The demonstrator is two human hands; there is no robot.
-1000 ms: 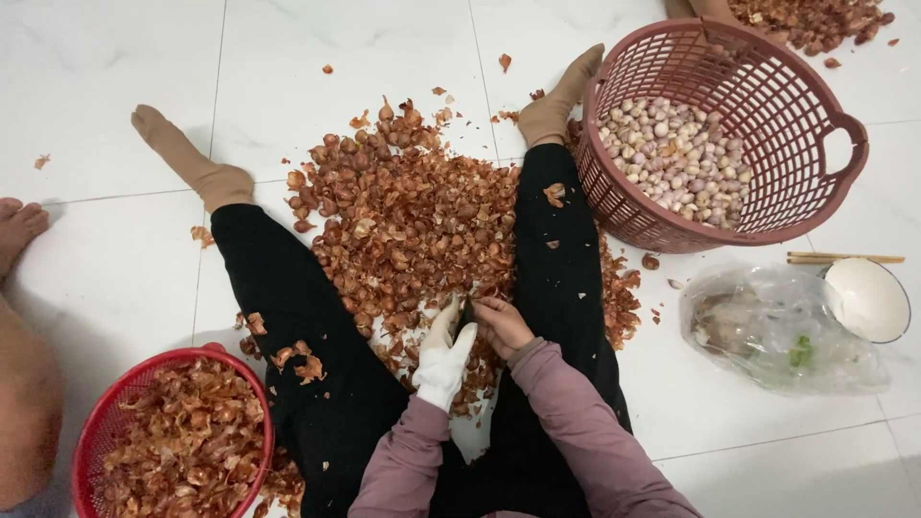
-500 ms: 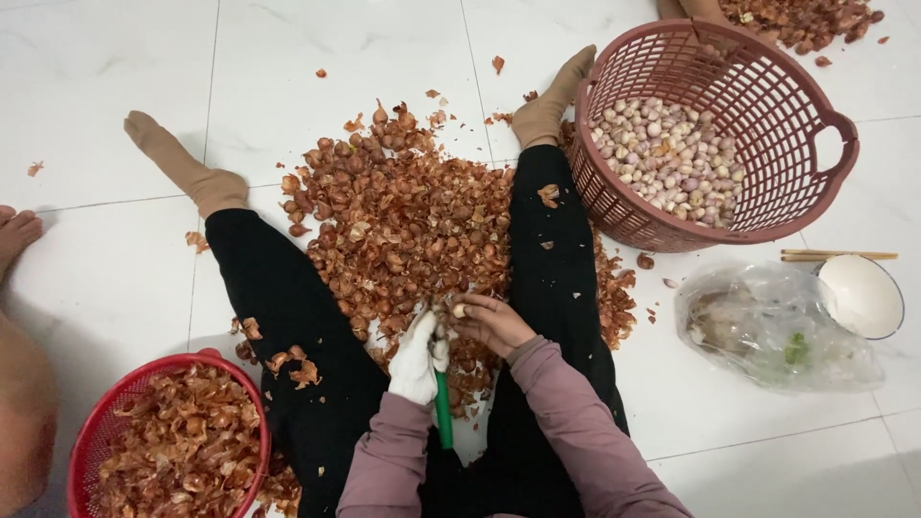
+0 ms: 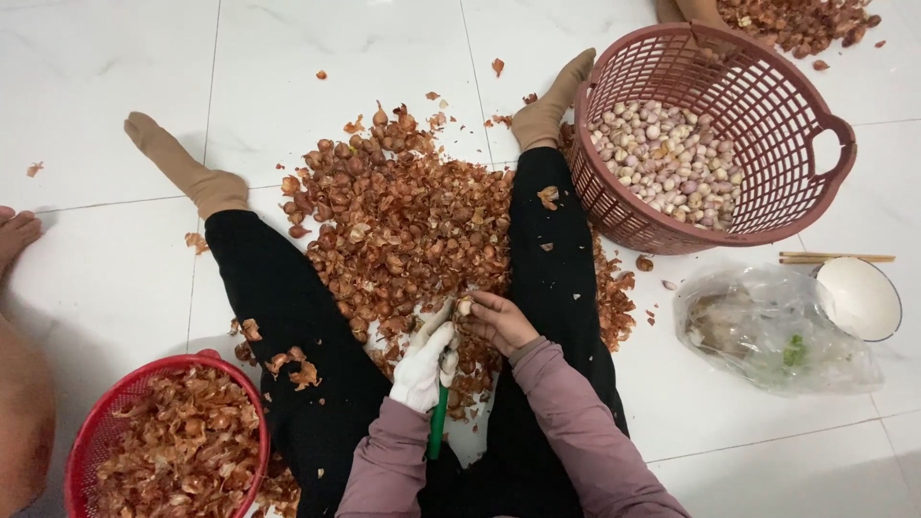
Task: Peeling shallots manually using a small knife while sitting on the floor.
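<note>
A person sits on the white floor (image 3: 317, 58) with both legs spread wide. Between the legs lies a big pile of brown shallot skins (image 3: 403, 221). It fills nearly all the room there and touches both legs. The floor is bare at the top left and lower right.

The left hand (image 3: 425, 364) wears a white glove. It is closed around a knife with a green handle (image 3: 437, 422). The right hand (image 3: 497, 321) is bare. Its fingers pinch a small pale shallot (image 3: 465, 306), right next to the gloved hand, above the pile's near edge.

A dark red basket (image 3: 825, 206) of peeled shallots stands by the right foot. A red basket (image 3: 91, 432) of skins sits beside the left leg.
</note>
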